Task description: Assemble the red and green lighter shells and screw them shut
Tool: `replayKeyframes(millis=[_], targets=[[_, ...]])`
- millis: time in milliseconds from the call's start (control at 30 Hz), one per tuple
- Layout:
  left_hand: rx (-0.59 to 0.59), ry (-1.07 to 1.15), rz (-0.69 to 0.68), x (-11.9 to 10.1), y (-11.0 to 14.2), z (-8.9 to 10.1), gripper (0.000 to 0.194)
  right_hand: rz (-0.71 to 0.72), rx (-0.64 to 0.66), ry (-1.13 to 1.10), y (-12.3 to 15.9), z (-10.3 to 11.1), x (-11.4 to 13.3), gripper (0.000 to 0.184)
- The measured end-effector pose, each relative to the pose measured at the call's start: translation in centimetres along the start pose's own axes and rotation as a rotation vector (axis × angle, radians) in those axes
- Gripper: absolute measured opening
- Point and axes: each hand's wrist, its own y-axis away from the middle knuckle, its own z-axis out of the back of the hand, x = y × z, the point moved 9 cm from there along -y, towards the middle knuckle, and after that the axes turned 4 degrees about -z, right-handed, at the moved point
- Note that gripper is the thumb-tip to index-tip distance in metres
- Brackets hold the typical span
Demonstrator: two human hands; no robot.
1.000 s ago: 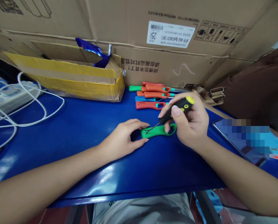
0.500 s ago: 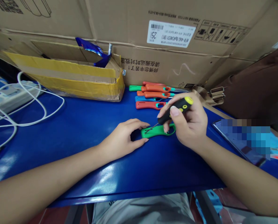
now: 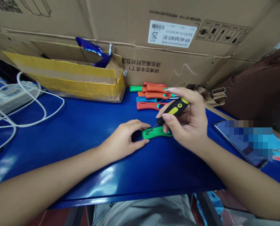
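Observation:
A green long-reach lighter [image 3: 155, 133] lies on the blue table. My left hand [image 3: 128, 135] closes round its left end, with thumb on the near edge and fingertips on the far edge. In my right hand [image 3: 189, 122] is a screwdriver [image 3: 174, 110] with a black and yellow handle, held at a slant. Its thin shaft points down to the left, and the tip touches the lighter's left part near a dark slot. My right fingers hide the right end of the lighter.
Behind my right hand lie several red, orange, blue and green lighters [image 3: 151, 106]. A yellow-taped cardboard box [image 3: 83, 86] stands back left, near a power strip with white cables [image 3: 45, 114]. A phone [image 3: 236, 141] lies at the right. Large cartons [image 3: 140, 25] form the back.
My right hand has turned the screwdriver handle, shifting slightly left, and its index finger has straightened. The left hand and the lighter stay in place.

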Motion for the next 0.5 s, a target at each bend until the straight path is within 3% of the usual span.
replayKeyframes(millis=[200, 400, 500], targets=[[-0.003, 0.000, -0.008, 0.1, 0.0, 0.0, 0.032, -0.020, 0.217, 0.034, -0.4, -0.7, 0.1, 0.062], [-0.008, 0.000, -0.014, -0.1, -0.1, 0.1, 0.033, 0.189, 0.053, 0.262, -0.4, 0.2, 1.4, 0.061], [-0.009, 0.003, -0.011, -0.1, -0.2, 0.1, 0.033, 0.084, 0.155, 0.180, -0.5, -0.3, 0.8, 0.058]])
